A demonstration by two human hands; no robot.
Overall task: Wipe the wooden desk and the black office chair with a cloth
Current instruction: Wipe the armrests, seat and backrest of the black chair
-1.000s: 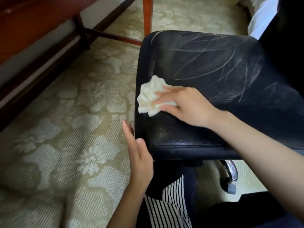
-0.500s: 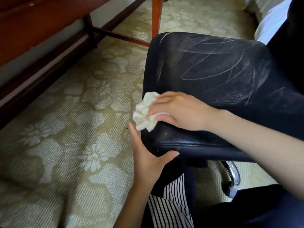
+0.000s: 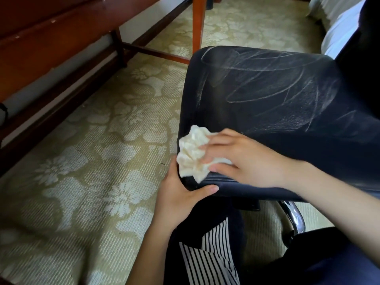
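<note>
The black office chair (image 3: 267, 95) fills the right half of the view, its leather seat streaked with pale wipe marks. A crumpled white cloth (image 3: 192, 153) lies on the seat's near left corner. My right hand (image 3: 240, 159) grips the cloth and presses it onto the seat. My left hand (image 3: 178, 198) grips the same corner from below, thumb along the front edge. The wooden desk (image 3: 41, 38) runs along the upper left, only its dark red underside and legs visible.
Patterned beige carpet (image 3: 82, 171) covers the floor. A desk leg (image 3: 198, 23) and crossbar stand just behind the chair. A chrome chair base arm (image 3: 292, 217) shows under the seat. White bedding (image 3: 337, 25) lies at the top right. My striped clothing is at the bottom.
My left hand rose from beside the seat and took hold of its front corner. My right hand slid the cloth toward that corner and down its edge.
</note>
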